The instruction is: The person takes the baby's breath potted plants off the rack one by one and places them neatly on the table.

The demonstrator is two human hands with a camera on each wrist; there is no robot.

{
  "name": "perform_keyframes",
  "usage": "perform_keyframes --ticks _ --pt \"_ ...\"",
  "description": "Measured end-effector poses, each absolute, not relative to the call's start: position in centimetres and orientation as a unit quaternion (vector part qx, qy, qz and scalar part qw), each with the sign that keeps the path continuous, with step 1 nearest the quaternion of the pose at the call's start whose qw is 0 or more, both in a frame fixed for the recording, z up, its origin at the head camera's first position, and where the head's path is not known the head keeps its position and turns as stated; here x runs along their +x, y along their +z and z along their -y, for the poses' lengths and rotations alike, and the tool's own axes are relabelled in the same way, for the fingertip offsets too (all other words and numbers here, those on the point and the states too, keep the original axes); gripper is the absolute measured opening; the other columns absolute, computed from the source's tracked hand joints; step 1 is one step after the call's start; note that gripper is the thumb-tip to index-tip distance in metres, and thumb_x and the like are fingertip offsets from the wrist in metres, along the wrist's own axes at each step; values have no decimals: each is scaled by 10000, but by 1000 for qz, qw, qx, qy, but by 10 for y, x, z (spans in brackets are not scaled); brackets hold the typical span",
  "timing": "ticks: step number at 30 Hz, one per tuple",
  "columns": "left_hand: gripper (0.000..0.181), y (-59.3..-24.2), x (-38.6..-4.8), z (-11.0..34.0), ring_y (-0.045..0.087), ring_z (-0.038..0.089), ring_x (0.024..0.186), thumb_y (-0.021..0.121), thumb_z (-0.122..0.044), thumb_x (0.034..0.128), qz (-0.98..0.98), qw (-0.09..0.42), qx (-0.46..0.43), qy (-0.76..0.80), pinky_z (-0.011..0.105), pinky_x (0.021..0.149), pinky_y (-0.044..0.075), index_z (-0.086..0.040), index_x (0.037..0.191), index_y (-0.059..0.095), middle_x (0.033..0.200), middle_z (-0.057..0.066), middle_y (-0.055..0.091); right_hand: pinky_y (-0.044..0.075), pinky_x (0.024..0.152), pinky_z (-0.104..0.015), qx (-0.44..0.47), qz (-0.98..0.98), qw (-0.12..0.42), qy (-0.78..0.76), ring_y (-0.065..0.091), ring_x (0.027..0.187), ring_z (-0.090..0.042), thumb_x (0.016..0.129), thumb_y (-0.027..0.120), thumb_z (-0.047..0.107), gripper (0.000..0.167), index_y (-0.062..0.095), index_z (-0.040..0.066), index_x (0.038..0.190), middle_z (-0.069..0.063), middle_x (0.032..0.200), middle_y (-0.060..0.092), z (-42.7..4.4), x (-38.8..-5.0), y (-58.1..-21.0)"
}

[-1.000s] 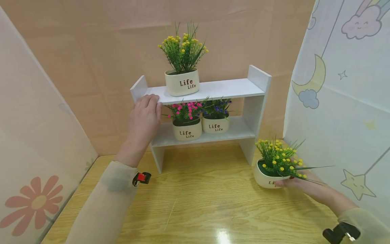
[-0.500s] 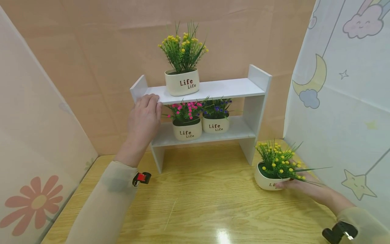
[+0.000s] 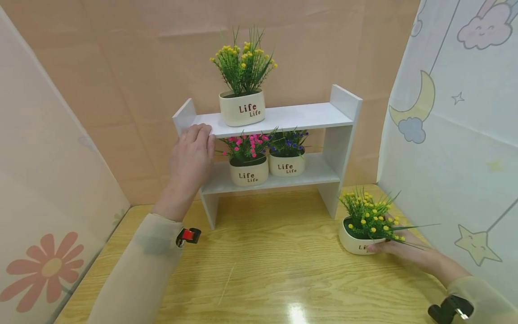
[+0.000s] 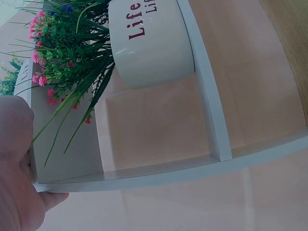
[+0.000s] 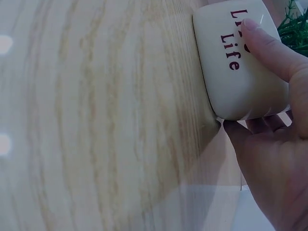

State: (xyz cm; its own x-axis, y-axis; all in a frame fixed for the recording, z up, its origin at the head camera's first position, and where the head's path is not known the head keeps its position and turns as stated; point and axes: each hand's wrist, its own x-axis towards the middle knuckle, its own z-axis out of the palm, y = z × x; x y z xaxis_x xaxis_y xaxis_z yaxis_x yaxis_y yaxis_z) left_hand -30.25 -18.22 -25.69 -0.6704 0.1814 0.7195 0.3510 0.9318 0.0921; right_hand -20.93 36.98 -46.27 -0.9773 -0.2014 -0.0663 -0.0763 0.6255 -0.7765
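Observation:
My left hand (image 3: 192,155) grips the upper left corner of a white two-tier shelf (image 3: 307,116), its fingers over the top board. In the left wrist view the hand (image 4: 19,163) sits at that corner. At the right, my right hand (image 3: 398,243) holds a cream flowerpot (image 3: 356,240) of yellow flowers, thumb across the "Life" lettering. The right wrist view shows the pot (image 5: 240,82) with its base at the tabletop and fingers under its side. On the top board stands another yellow-flowered pot (image 3: 242,110); on the lower board are a pink-flowered pot (image 3: 248,174) and a blue-flowered pot (image 3: 286,165).
The wooden table (image 3: 259,252) spreads in front of the shelf. A plain backdrop (image 3: 133,90) hangs behind it. Printed panels flank both sides, with a red flower (image 3: 50,267) on the left and a moon (image 3: 422,99) on the right.
The held yellow-flowered pot and my right hand have shifted slightly toward the front of the table. My left hand stays on the shelf corner.

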Motion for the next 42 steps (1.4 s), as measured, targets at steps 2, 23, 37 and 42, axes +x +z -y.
perform_keyframes --ticks 2,23,37,42 --pt "432 -256 -302 182 535 420 1431 455 -245 1195 906 379 -147 -116 558 1226 430 43 1473 618 1500 213 625 109 1140 -909 -81 -899 67 -426 21 1575 -690 999 817 317 1013 217 -108 1697 -361 1776 -46 -371 -210 -464" --pt "436 -255 -302 181 530 427 1436 457 -242 1194 909 373 -146 -116 558 1235 420 47 1482 612 1506 221 618 178 1167 -873 -85 -899 77 -423 119 1610 -605 1009 820 371 806 474 23 1649 -298 1803 88 -369 -211 -462" --pt "428 -257 -301 182 546 426 1414 469 -239 1191 903 386 -149 -116 562 1214 444 51 1463 626 1478 225 635 540 983 -693 -109 -922 -17 -371 491 1323 -653 974 863 231 1134 66 -65 1724 -409 1609 353 -377 -202 -460" --pt "431 -257 -301 182 537 430 1419 459 -245 1194 906 381 -149 -113 562 1218 437 47 1470 616 1485 226 625 491 970 -168 -180 -886 -54 -424 532 1377 -191 964 814 -8 1118 12 -16 1743 -328 1674 297 -380 -201 -446"
